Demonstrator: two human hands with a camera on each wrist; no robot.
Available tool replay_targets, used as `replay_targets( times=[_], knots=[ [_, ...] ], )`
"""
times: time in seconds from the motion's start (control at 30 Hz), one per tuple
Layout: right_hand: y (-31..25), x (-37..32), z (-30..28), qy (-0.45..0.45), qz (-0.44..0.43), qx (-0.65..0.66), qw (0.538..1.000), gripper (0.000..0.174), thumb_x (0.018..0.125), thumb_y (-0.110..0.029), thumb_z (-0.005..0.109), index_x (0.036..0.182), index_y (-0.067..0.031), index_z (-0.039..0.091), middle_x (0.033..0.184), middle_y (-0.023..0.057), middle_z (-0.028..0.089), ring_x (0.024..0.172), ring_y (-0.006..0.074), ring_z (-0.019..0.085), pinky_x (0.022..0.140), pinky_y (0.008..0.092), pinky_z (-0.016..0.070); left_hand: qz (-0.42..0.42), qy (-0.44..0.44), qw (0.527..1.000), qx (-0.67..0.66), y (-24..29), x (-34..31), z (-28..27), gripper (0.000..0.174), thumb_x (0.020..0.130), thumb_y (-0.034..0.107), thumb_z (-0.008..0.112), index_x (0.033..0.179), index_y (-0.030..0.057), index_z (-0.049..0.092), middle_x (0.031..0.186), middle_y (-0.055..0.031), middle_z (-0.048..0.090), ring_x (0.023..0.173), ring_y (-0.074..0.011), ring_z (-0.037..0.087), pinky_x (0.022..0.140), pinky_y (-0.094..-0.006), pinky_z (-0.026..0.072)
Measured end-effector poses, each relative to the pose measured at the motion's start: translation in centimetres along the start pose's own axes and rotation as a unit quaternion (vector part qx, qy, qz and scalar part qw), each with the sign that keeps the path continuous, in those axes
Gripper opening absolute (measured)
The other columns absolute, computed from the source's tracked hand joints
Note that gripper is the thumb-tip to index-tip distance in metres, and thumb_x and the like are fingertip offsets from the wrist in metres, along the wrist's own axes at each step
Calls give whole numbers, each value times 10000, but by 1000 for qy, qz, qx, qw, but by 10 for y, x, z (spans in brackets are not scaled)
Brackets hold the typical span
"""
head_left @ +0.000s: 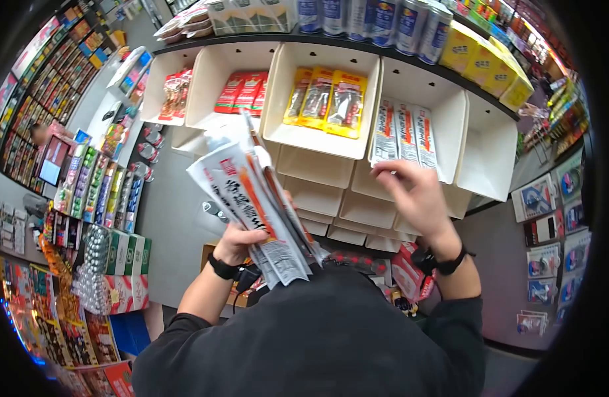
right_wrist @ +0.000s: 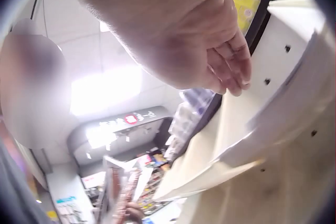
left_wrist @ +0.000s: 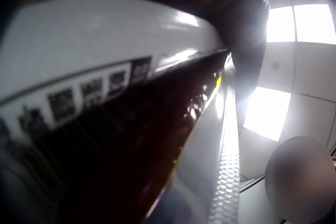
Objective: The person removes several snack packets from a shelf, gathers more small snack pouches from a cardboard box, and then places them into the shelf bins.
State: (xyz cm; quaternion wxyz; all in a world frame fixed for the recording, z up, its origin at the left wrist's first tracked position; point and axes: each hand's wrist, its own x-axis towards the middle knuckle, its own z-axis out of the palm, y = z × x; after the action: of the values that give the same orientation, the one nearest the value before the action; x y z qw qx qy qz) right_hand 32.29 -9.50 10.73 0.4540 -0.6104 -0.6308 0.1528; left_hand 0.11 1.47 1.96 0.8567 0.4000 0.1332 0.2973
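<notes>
A bundle of white and orange snack packets (head_left: 242,192) is gripped by the left hand (head_left: 236,242), thumb across the front packet. In the left wrist view a packet (left_wrist: 105,29) fills most of the picture. The right hand (head_left: 413,192) is over the front edge of a white bin (head_left: 443,86), fingers loosely bent and holding nothing. Similar packets (head_left: 405,132) lie side by side in that bin, just beyond the fingertips. In the right wrist view the right hand (right_wrist: 184,40) hangs beside the bins with no packet in it.
Neighbouring bins hold yellow packets (head_left: 346,102), red packets (head_left: 242,91) and small red-brown packs (head_left: 176,94). Cans (head_left: 384,23) and yellow boxes (head_left: 483,63) line the shelf above. More white bins (head_left: 314,165) sit below. Hanging goods (head_left: 542,198) are at the right.
</notes>
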Motion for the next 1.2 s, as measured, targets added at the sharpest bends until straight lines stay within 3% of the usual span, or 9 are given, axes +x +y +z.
replay_targets(
  times=[0.2, 0.43, 0.53, 0.6, 0.77, 0.87, 1.0, 1.13, 1.2],
  knots=[
    [-5, -31, 80, -214, 136, 303, 919, 504, 964, -239, 800, 1329, 51, 607, 1112, 162, 758, 1028, 208, 742, 880, 350, 607, -11, -52, 998, 25, -9, 21, 20, 898, 658, 171, 851, 1452, -43, 489, 1404, -195, 584, 1296, -340, 618, 1118, -478, 509],
    [-20, -46, 64, -160, 125, 225, 953, 453, 957, -215, 776, 1280, 74, 643, 1021, 182, 783, 940, 234, 774, 826, 360, 614, -23, -78, 996, 45, -17, 24, 20, 934, 665, 191, 878, 1485, -39, 493, 1474, -204, 536, 1354, -330, 577, 1141, -469, 491],
    [-21, -50, 58, -136, 128, 191, 964, 317, 988, -113, 676, 1241, 77, 667, 957, 171, 777, 803, 166, 743, 762, 327, 607, -51, -22, 997, 45, -33, 6, -13, 831, 682, 137, 866, 1432, -43, 556, 1398, -207, 628, 1269, -326, 648, 1102, -468, 526],
    [-28, -45, 49, -143, 105, 115, 977, 274, 988, -99, 620, 1186, 77, 688, 887, 217, 747, 756, 231, 755, 725, 340, 591, -80, 18, 997, 15, -32, 3, -14, 722, 708, 85, 883, 1372, -11, 613, 1260, -148, 725, 1142, -290, 708, 1038, -432, 557],
    [-21, -47, 63, -80, 78, 121, 986, 213, 985, -155, 664, 1049, 41, 716, 854, 256, 703, 757, 412, 712, 684, 427, 558, -49, 27, 998, 9, -36, 7, -15, 708, 714, 72, 849, 1367, -62, 612, 1232, -211, 735, 1068, -347, 744, 973, -474, 603],
    [-13, -49, 55, -54, 27, 0, 998, 211, 1000, -162, 667, 1015, 44, 707, 829, 241, 693, 735, 395, 691, 694, 395, 550, -74, 24, 997, 18, -28, 6, -7, 774, 702, 128, 895, 1395, -14, 581, 1297, -162, 694, 1185, -297, 683, 1035, -431, 558],
    [1, -59, 18, 12, 176, 200, 964, 238, 1057, -155, 645, 1131, 57, 722, 936, 108, 771, 795, 76, 657, 713, 306, 546, 2, -11, 1000, 12, -17, 13, 19, 905, 677, 177, 879, 1474, -7, 491, 1392, -183, 584, 1328, -317, 584, 1105, -473, 522],
    [25, -48, -32, 169, 184, 300, 920, 280, 1074, -120, 629, 1238, 100, 681, 1048, 80, 771, 877, 81, 708, 773, 243, 581, 31, 13, 999, 10, -15, 6, 10, 893, 654, 189, 858, 1435, -51, 498, 1350, -194, 604, 1260, -315, 636, 1069, -475, 566],
    [45, -36, -58, 138, 215, 234, 938, 303, 1059, -118, 649, 1242, 123, 673, 1079, 118, 773, 914, 114, 732, 806, 266, 594, 44, 32, 999, 1, -16, 3, 4, 881, 648, 179, 861, 1424, -46, 509, 1337, -180, 607, 1244, -301, 644, 1058, -455, 574]
  ],
)
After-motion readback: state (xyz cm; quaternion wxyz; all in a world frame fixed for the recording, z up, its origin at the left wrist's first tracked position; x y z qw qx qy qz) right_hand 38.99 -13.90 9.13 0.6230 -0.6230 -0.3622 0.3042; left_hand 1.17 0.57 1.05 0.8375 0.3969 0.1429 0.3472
